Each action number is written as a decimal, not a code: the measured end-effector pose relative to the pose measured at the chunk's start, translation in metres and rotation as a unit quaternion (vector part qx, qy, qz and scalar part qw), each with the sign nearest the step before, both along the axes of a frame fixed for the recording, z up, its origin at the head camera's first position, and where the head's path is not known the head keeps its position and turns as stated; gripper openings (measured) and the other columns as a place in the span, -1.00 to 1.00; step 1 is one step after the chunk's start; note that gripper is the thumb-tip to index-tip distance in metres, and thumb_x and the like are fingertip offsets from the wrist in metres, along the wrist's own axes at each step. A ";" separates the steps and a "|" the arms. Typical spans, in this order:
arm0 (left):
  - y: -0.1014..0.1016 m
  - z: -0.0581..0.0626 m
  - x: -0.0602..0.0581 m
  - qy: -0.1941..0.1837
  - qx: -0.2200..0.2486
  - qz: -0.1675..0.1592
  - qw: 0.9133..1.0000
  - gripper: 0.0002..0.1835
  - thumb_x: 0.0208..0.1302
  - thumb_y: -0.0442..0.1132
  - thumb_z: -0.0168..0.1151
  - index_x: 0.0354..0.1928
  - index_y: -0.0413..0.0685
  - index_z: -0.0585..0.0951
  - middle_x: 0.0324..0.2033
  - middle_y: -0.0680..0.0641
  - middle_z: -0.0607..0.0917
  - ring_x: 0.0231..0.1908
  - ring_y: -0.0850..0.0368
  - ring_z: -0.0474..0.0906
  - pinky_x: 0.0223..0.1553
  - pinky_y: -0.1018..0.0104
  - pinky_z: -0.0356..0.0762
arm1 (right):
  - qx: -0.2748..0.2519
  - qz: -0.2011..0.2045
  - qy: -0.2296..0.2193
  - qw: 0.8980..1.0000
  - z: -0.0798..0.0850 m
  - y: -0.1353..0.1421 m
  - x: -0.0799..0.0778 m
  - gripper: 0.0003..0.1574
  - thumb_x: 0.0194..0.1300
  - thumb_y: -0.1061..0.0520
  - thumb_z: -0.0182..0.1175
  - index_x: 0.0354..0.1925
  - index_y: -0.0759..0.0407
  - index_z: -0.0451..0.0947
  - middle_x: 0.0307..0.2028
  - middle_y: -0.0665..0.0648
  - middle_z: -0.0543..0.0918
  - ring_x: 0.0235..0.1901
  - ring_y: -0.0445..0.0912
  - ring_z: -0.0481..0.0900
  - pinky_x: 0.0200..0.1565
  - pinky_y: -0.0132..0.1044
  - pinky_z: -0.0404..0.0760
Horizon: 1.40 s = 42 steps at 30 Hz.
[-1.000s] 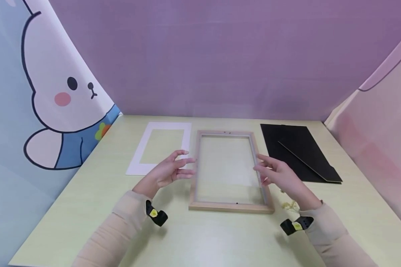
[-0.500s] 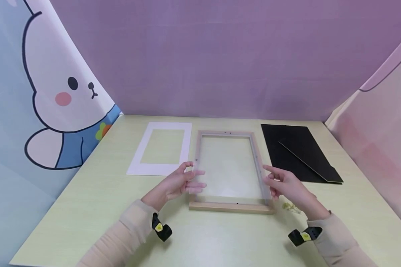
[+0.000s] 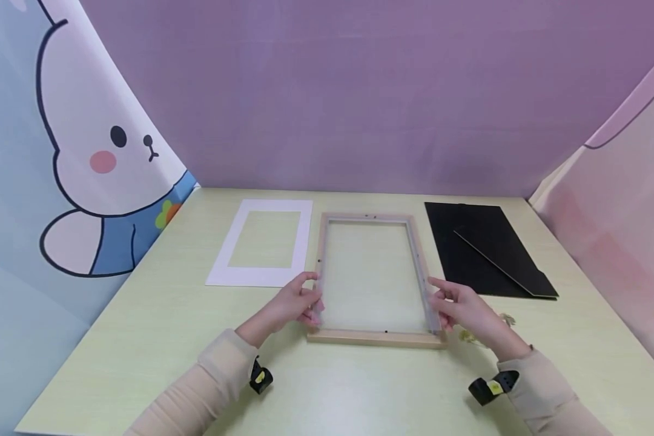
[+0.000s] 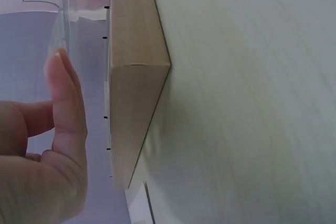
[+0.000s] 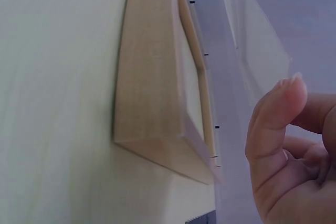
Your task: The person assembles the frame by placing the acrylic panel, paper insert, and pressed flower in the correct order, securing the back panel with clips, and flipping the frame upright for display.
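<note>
A clear, see-through sheet spans between my two hands above a light wooden picture frame. My left hand pinches the sheet's left edge, beside the frame's left rail. At the opposite edge, my right hand holds the sheet with thumb and fingers. In the left wrist view the sheet shows edge-on at the fingertips, raised off the frame's top face. The frame lies flat on the table, with small dark tabs along its rim.
A white mat with a cut-out window lies left of the frame. Black backing boards lie stacked at the back right. Small dried flowers sit beneath the right wrist. A purple cloth hangs behind the table.
Both hands have come nearer to me along the frame's sides, the clear sheet between them. The left hand swung rightward over the frame, then back to its left rail. Frame, mat and boards stayed put.
</note>
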<state>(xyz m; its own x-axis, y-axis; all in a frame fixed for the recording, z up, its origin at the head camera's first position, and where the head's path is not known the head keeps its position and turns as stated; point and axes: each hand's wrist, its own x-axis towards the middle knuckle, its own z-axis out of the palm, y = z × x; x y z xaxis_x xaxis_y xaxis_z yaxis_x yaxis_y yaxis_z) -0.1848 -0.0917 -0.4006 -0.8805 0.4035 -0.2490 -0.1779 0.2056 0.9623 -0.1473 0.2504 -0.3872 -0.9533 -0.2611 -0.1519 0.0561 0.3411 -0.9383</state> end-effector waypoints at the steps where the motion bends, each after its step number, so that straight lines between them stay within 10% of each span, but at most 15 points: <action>1: 0.000 -0.001 0.000 0.007 -0.007 -0.001 1.000 -0.51 0.38 -0.37 -0.06 0.29 -0.24 0.13 -0.42 -0.25 0.57 -0.66 0.16 0.50 -0.53 0.25 0.57 | 0.000 0.000 -0.005 1.000 -0.001 0.000 0.000 -0.29 0.34 0.27 0.03 0.33 0.46 -0.01 -0.40 0.18 0.40 -0.65 -0.17 0.38 -0.60 -0.36 0.45; 42: 0.006 -0.005 -0.003 0.069 -0.120 -0.005 0.990 -0.44 0.34 -0.26 0.06 0.29 -0.30 0.15 -0.63 -0.13 0.53 -0.76 0.19 0.41 -0.67 0.35 0.44 | 0.067 -0.020 -0.009 0.998 -0.014 -0.003 -0.015 -0.33 0.32 0.31 0.01 0.31 0.49 0.05 -0.43 0.17 0.41 -0.68 -0.15 0.40 -0.66 -0.32 0.48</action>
